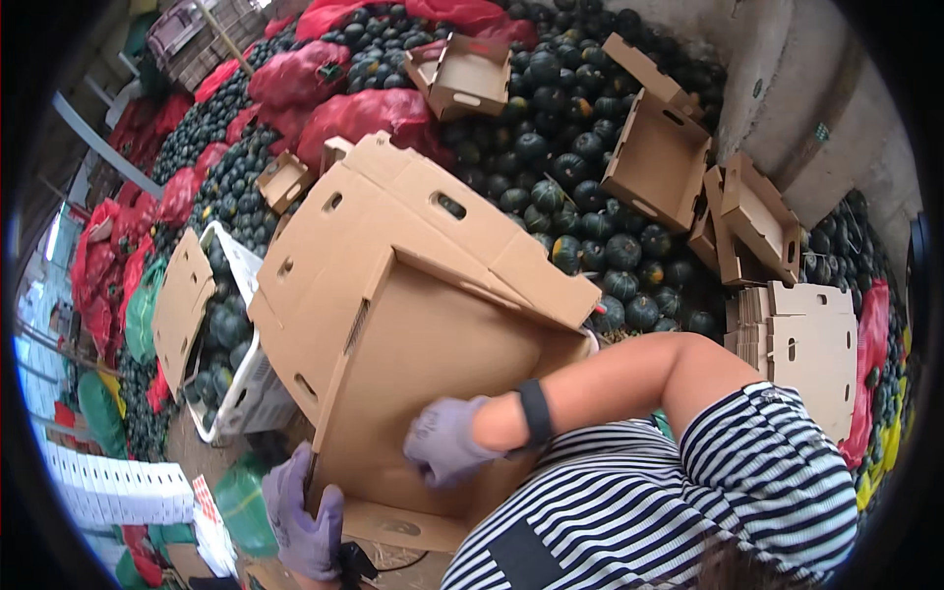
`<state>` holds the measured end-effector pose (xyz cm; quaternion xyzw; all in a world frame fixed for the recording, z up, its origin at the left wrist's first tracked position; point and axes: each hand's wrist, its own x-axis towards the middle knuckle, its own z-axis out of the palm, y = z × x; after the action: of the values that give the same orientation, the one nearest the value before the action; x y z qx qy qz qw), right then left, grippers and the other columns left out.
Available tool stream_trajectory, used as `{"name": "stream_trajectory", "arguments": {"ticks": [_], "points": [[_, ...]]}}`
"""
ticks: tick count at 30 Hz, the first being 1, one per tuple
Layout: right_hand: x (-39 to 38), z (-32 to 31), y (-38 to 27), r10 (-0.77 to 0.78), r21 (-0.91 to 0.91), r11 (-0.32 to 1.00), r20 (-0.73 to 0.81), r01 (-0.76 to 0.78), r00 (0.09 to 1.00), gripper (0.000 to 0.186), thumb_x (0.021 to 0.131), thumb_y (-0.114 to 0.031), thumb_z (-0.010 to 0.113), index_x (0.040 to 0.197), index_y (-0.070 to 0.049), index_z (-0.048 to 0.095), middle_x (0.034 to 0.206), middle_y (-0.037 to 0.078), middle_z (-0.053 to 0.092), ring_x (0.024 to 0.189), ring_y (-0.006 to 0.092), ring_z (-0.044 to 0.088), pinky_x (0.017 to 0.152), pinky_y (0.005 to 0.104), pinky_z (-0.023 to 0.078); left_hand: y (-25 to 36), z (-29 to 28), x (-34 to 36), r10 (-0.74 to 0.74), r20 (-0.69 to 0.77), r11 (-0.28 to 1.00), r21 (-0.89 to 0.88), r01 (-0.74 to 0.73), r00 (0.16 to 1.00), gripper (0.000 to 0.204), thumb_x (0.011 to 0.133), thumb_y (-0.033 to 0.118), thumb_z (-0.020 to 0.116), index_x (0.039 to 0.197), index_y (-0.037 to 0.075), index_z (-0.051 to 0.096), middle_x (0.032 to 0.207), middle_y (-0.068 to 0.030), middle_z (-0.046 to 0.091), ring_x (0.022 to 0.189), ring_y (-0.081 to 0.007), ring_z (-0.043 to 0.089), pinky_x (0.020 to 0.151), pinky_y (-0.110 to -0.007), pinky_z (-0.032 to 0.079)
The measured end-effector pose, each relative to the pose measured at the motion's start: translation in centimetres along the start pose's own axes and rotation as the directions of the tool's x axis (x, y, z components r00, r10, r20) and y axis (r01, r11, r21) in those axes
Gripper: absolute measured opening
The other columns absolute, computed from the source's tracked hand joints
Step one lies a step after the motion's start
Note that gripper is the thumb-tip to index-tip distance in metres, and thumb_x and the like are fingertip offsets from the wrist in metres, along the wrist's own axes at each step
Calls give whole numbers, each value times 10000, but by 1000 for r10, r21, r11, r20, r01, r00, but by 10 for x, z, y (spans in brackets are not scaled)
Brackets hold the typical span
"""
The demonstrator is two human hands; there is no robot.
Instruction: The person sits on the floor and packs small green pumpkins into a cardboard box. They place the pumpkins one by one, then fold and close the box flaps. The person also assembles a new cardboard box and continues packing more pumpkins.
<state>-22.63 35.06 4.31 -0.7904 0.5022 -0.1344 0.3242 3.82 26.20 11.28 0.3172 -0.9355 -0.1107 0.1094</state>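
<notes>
Beside heaped green squash [622,253], a likely light, stiff cardboard tray [447,329], best held by its walls, is laid across flat cardboard [320,258]'s near edge, clamped by the left hand [305,516], the right hand [445,442] curled inside.

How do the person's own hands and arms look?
The left hand and right hand are both gloved in pale purple. A black band circles the right wrist; the short right sleeve has dark and white stripes. Something black sits at the left wrist, unclear.
</notes>
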Motion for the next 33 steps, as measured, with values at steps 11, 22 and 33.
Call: {"name": "stream_trajectory", "arguments": {"ticks": [11,22,33], "points": [[-119,-23,116,319,62,916,-714,-397,623,492,1002,-366,612,1349,-19,565,1114,109,652,1059,181,612,963,344,495,-15,56,33,-125,-46,992,-29,124,991,650,901,377,691,1408,0,536,1330,-182,595,1214,-380,513,1053,-484,402],[-258,-78,244,596,513,457,-783,726,178,402,1022,-396,571,1291,-103,628,1201,90,664,1224,211,598,1083,401,444,-112,101,-18,-618,-45,410,-870,273,785,567,1058,345,517,1541,60,433,1603,-130,377,1517,-256,296,1232,-405,247],[-84,-79,189,588,376,806,-605,-458,537,826,938,-519,634,1567,-59,358,1531,273,431,1423,417,437,1184,433,351,-121,176,27,-716,148,118,-937,328,682,526,1075,438,500,1439,58,516,1416,-90,571,1272,-217,575,1058,-371,481]]}}
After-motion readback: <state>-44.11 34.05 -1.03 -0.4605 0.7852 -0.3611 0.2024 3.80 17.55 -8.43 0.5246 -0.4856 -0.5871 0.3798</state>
